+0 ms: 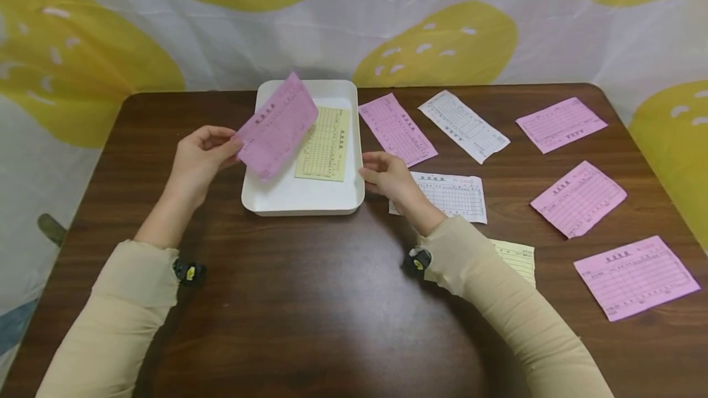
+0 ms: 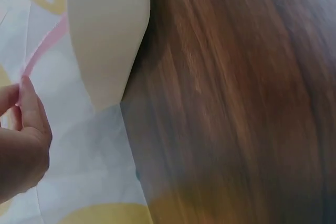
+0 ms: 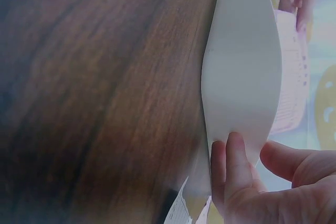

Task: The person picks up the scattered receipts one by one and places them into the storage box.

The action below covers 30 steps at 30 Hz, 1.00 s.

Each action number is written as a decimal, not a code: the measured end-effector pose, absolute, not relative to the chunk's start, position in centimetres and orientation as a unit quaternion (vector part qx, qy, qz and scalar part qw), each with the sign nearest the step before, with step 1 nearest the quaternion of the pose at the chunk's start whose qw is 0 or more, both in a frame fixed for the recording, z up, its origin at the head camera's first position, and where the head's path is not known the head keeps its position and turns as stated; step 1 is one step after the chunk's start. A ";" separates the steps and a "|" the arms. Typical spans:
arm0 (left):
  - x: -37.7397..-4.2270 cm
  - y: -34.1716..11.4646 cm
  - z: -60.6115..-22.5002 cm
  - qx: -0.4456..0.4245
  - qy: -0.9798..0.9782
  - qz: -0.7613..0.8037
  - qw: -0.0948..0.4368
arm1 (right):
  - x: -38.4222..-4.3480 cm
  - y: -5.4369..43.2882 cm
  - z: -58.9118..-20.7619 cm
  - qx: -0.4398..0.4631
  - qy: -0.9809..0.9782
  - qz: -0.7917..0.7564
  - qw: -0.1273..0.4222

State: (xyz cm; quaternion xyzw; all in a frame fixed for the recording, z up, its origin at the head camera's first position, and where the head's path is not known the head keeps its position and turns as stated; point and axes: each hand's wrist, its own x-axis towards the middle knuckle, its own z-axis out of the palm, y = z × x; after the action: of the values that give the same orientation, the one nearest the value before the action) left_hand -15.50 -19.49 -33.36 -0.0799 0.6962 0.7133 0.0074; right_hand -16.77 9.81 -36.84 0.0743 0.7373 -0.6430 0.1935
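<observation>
My left hand point(image 1: 200, 159) pinches a pink printed slip point(image 1: 279, 128) by its lower left corner, between thumb and fingers. The slip is tilted up over the left part of a white tray point(image 1: 298, 200). Inside the tray lies a yellow printed slip point(image 1: 327, 146), partly covered by the pink one. At the tray's right side my right hand point(image 1: 391, 178) holds its edge. The right wrist view has its fingertips point(image 3: 236, 142) against the outer wall and the thumb at the rim. From the left wrist, only the pink slip's edge point(image 2: 44, 45) shows.
Right of the tray lie a pink slip point(image 1: 397, 131) and two white slips, one point(image 1: 463, 126) behind the other point(image 1: 450, 195). A yellow slip point(image 1: 514, 258) is partly under the right sleeve. More pink slips point(image 1: 579, 199) lie along the table's right side. A patterned cloth point(image 1: 387, 29) hangs behind.
</observation>
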 end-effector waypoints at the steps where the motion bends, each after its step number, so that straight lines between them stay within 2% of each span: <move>1: -15.6 -19.3 -33.4 -0.087 0.702 0.706 0.008 | -16.8 9.8 -36.8 0.073 0.737 -0.643 0.193; 17: -17.1 -16.7 -34.8 -0.109 0.793 0.598 0.027 | -16.8 9.7 -36.8 0.078 0.741 -0.638 0.195; 30: -17.1 -15.8 -35.2 -0.103 0.852 0.513 -0.023 | -16.9 9.8 -36.7 0.079 0.740 -0.638 0.198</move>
State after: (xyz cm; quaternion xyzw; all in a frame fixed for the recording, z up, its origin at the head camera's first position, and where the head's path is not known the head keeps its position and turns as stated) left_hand -17.13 -15.84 -35.20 -0.1030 0.8520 0.5127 -0.0233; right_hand -16.86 9.75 -36.74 0.0788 0.7403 -0.6377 0.1977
